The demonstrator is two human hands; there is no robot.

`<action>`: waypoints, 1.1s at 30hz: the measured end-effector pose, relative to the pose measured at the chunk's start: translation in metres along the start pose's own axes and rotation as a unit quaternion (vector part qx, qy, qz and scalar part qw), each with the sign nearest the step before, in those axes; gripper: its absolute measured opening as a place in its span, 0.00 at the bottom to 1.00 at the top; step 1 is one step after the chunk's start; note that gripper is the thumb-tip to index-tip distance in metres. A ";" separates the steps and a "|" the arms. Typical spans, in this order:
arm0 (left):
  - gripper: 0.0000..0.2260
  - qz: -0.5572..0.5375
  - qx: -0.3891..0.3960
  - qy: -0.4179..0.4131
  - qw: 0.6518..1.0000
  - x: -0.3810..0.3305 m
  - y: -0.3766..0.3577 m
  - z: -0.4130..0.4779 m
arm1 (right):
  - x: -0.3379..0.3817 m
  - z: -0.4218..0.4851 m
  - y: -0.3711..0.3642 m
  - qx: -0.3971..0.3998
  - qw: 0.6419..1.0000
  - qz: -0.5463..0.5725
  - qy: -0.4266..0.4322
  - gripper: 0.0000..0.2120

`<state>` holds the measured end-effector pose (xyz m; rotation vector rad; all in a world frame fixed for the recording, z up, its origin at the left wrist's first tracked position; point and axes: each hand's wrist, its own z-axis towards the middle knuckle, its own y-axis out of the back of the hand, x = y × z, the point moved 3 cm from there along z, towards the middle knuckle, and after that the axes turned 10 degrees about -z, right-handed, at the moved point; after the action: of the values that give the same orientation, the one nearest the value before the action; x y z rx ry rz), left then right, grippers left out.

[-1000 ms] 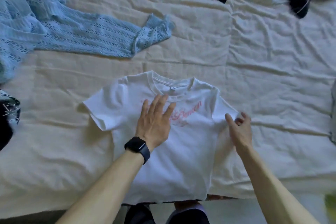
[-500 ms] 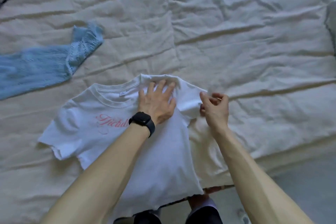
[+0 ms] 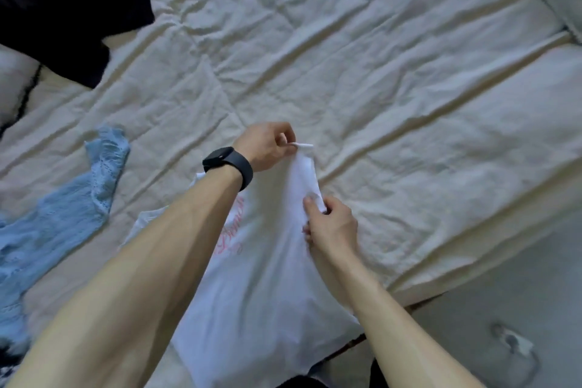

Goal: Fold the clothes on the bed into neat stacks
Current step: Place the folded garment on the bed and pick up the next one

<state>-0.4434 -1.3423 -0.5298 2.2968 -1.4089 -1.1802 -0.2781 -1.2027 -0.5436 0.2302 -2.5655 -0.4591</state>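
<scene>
My left hand (image 3: 267, 145) pinches white t-shirt (image 3: 267, 287) shoulder at 12 o'clock, my right hand (image 3: 332, 225) pinches the sleeve, to fold toward 9 o'clock.

soft daylight falls on a bed (image 3: 362, 79) with a creased cream sheet (image 3: 409, 151), grey floor (image 3: 519, 287) at lower right.

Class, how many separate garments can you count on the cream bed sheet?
3. White T-shirt with pink lettering, centre front; light blue openwork knit top, left; black cloth garment, top left corner. Fabric cut off at the frame edges may be more.
</scene>
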 end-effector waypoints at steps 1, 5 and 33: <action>0.04 -0.019 -0.012 0.000 1.000 0.000 0.001 0.000 | -0.004 0.001 0.003 -0.015 1.000 0.015 -0.001 0.17; 0.02 -0.018 -0.014 0.012 1.000 0.000 -0.009 0.001 | -0.016 0.005 0.004 -0.029 1.000 0.011 0.004 0.12; 0.13 -0.266 -0.244 0.162 0.918 0.118 -0.016 -0.170 | -0.054 -0.093 -0.061 0.039 0.990 0.091 -0.099 0.16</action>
<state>-0.2838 -1.4692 -0.4881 2.3953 -0.3193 -1.0419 -0.1791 -1.2711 -0.5158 -0.0257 -2.7703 -0.3265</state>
